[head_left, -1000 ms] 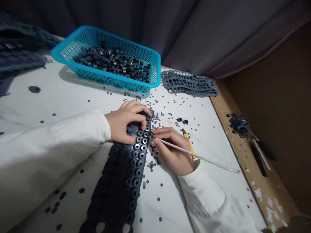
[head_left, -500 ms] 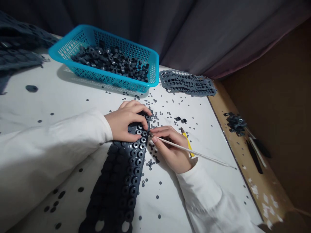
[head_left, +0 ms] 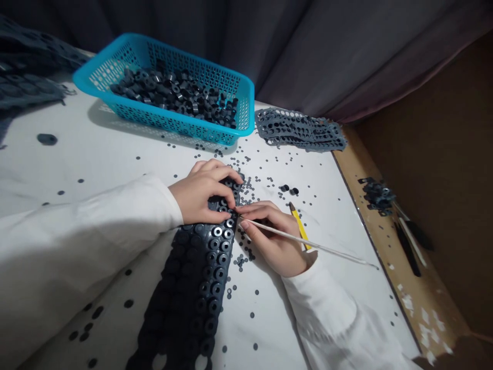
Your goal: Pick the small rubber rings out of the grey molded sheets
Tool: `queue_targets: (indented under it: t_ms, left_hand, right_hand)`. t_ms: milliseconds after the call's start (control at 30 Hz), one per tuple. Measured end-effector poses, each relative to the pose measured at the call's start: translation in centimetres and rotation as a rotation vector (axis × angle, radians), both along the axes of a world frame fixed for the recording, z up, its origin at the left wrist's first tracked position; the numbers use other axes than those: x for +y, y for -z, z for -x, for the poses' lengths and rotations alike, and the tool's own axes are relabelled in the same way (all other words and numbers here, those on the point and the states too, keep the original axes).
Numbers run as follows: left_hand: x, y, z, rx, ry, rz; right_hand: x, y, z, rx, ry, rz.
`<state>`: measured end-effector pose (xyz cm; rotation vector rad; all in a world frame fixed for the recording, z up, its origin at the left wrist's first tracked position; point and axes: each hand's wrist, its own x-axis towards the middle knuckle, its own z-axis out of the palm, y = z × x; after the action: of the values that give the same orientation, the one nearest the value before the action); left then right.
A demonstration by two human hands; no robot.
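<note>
My left hand (head_left: 202,192) curls over the far end of a long black perforated strip (head_left: 204,288), which is set with rows of small dark rings and hides that end from view. My right hand (head_left: 269,236) lies beside the strip, its fingertips almost at the strip's edge near my left thumb. It holds a thin white rod (head_left: 308,242), whose tip is by the strip. A yellow pencil-like stick (head_left: 299,231) lies under the rod, partly behind my right hand.
Small dark discs lie scattered over the white table (head_left: 96,144). Behind stand a blue plastic basket (head_left: 173,121) of dark rings and a grey perforated sheet (head_left: 298,129). A wooden ledge (head_left: 419,293) at right holds dark pieces (head_left: 379,195) and tools (head_left: 408,246).
The view has shifted slightly. My left hand has moved a little along the strip, and my right fingertips have edged closer to it. The rod stays in my right hand.
</note>
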<state>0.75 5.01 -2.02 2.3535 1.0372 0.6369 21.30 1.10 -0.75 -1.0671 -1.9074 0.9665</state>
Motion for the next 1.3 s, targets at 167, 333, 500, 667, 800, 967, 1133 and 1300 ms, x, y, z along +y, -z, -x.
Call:
queue_targets:
  t_ms: [167, 333, 500, 667, 800, 967, 1133, 1300]
  left_hand:
    - [0.1, 0.3, 0.1, -0.007, 0.036, -0.020]
    - [0.1, 0.3, 0.1, -0.012, 0.049, -0.031]
    - [0.2, 0.4, 0.1, -0.019, 0.052, -0.043]
    - [0.2, 0.5, 0.2, -0.054, 0.051, -0.063]
    - [0.2, 0.6, 0.3, -0.073, 0.058, -0.079]
    - [0.3, 0.7, 0.3, -0.089, 0.064, -0.098]
    - [0.2, 0.4, 0.3, -0.083, 0.059, -0.082]
    - [0.3, 0.2, 0.3, -0.072, 0.067, -0.078]
  right_hand:
    - [-0.1, -0.1, -0.1, 0.002, -0.004, -0.006]
    - [0.0, -0.1, -0.1, -0.003, -0.009, -0.015]
    - [-0.1, 0.3, -0.3, 0.020, 0.003, 0.011]
    - [-0.6, 0.1, -0.7, 0.065, 0.086, -0.007]
    - [-1.2, -0.5, -0.7, 0.013, 0.086, -0.065]
    - [-1.9, -0.7, -0.9, 0.004, 0.103, -0.058]
    - [-2.6, -1.0, -1.1, -0.023, 0.098, -0.085]
    - [-3.0, -1.1, -1.0, -0.043, 0.094, -0.114]
